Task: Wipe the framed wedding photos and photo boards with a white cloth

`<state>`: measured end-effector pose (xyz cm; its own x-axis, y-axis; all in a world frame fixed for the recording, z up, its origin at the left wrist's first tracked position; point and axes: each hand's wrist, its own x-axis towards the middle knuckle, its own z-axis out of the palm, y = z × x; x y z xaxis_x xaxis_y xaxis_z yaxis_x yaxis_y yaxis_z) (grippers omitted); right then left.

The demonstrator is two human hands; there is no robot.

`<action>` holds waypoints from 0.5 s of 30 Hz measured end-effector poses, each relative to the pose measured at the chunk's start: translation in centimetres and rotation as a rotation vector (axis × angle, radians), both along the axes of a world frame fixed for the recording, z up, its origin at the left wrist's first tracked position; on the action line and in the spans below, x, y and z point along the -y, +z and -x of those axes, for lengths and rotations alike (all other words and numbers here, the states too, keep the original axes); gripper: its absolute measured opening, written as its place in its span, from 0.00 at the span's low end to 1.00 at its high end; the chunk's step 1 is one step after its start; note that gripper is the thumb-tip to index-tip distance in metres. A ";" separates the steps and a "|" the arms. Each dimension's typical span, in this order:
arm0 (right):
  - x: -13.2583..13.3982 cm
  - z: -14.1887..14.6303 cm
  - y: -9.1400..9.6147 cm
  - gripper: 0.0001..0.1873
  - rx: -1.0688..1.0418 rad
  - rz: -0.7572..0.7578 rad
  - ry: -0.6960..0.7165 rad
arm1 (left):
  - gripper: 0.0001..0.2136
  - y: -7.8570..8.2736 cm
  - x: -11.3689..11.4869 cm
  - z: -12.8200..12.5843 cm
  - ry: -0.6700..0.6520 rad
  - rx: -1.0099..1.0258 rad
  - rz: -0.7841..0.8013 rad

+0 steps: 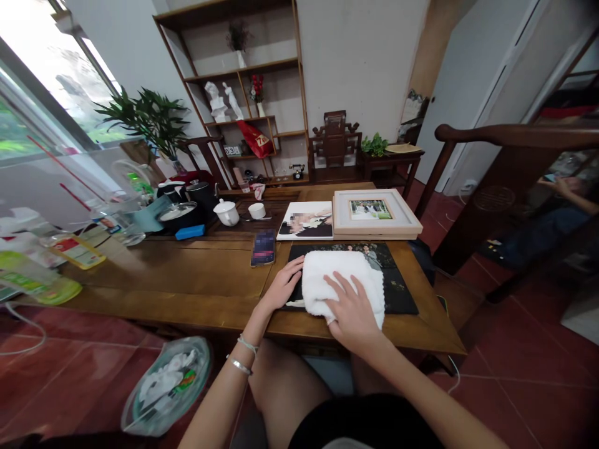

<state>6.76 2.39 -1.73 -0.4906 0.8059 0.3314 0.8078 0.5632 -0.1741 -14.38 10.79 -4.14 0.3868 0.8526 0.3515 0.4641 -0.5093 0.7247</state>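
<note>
A large dark photo print (397,290) lies flat near the table's front edge, and parts of its pictured figures show above a white towel (317,277). The folded, fluffy towel covers the print's middle. My right hand (354,312) rests on the towel with its fingers spread, pressing it against the print. At the print's left edge my left hand (283,285) lies flat, fingers stretched out, its fingertips close to the towel. Just beyond it is a phone (262,247) with a lit screen.
Behind the print lie a photo book (306,221) and a framed photo (407,218). A lidded white cup (226,212), small bowl (257,211) and blue block (189,232) stand leftward. Bottles (42,280) line the left end. A lined bin (140,418) stands below; a chair (496,162) is right.
</note>
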 end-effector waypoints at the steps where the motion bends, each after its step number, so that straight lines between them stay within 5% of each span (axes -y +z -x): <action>1: -0.3 -0.8 0.0 0.14 -0.012 -0.003 -0.016 | 0.18 -0.1 0.0 0.0 -0.005 0.003 -0.006; 6: -2.5 -5.8 0.4 0.18 0.028 -0.062 -0.276 | 0.18 -0.3 -0.1 0.1 -0.034 0.017 -0.031; 10: -3.1 -6.0 0.8 0.19 0.082 -0.071 -0.401 | 0.18 -0.2 -0.1 0.1 -0.032 0.008 -0.033; 15: -1.9 -1.1 0.8 0.17 0.088 0.005 -0.099 | 0.18 0.0 0.0 0.1 -0.015 -0.006 -0.025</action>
<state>7.86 4.27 -0.93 -0.4351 0.8535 0.2866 0.8719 0.4789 -0.1026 -14.47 10.83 -4.16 0.4014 0.8377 0.3702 0.4609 -0.5341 0.7087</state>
